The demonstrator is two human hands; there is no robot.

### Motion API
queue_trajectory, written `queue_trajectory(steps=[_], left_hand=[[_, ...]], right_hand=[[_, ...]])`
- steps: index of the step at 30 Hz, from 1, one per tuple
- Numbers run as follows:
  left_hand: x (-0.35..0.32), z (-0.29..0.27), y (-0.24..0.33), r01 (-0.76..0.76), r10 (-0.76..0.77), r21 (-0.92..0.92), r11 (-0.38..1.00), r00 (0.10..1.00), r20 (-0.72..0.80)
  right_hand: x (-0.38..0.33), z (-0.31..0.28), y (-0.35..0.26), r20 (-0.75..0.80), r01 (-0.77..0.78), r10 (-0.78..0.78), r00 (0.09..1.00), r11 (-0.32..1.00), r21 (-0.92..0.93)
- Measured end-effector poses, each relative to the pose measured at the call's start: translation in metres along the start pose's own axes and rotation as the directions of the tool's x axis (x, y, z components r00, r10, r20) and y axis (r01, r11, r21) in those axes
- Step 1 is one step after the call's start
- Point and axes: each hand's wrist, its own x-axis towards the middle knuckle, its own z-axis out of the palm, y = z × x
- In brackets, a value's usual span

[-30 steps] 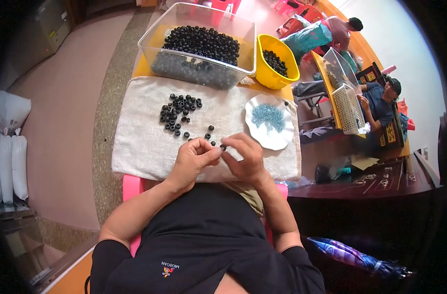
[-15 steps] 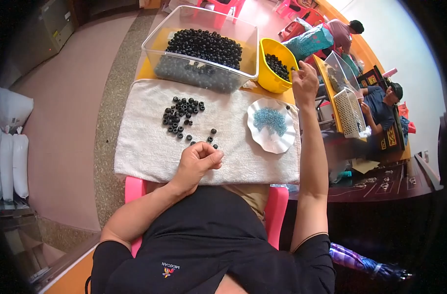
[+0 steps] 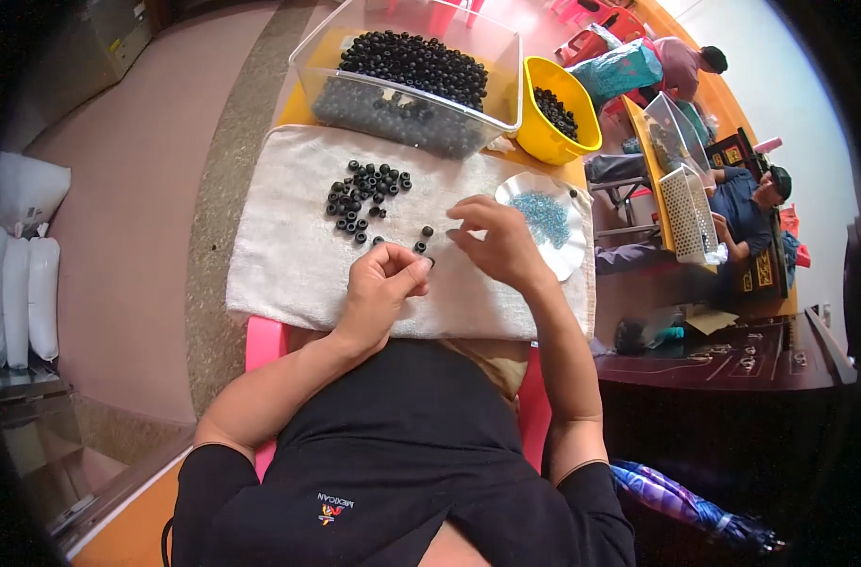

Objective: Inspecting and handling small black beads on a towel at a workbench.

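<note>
Your right hand [image 3: 499, 241], fingers slightly spread, has returned from beside the yellow tub [image 3: 542, 139]; both hands are over the towel [image 3: 293, 231] where black beads [image 3: 355, 206] lie. Your left hand's [image 3: 383, 288] fingers press together, contents unclear.

Black top [image 3: 392, 444] with colourful emblem [image 3: 329, 512]

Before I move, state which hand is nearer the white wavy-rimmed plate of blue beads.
Right. The right hand overlaps the plate in this view; the left hand is farther left, over the white towel.
</note>
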Motion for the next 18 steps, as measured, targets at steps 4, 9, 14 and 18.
queue_trajectory(steps=[4, 9, 14, 18], left_hand=[[0.000, 0.000, 0.004, -0.086, 0.084, -0.029, 0.996, 0.995, -0.062], [0.001, -0.001, 0.019, -0.268, 0.240, -0.124, 0.955, 0.949, -0.205], [0.004, -0.005, 0.036, -0.404, 0.361, -0.113, 0.908, 0.889, -0.282], [0.005, -0.013, 0.044, -0.418, 0.376, -0.101, 0.903, 0.881, -0.286]], right_hand=[[0.000, 0.010, -0.010, 0.102, 0.035, -0.018, 0.995, 0.985, -0.169], [0.002, 0.019, -0.019, 0.171, 0.126, -0.084, 0.982, 0.960, -0.250], [0.006, 0.023, -0.021, 0.136, 0.174, -0.136, 0.981, 0.930, -0.323], [0.016, 0.029, -0.025, 0.118, 0.216, -0.189, 0.975, 0.931, -0.295]])
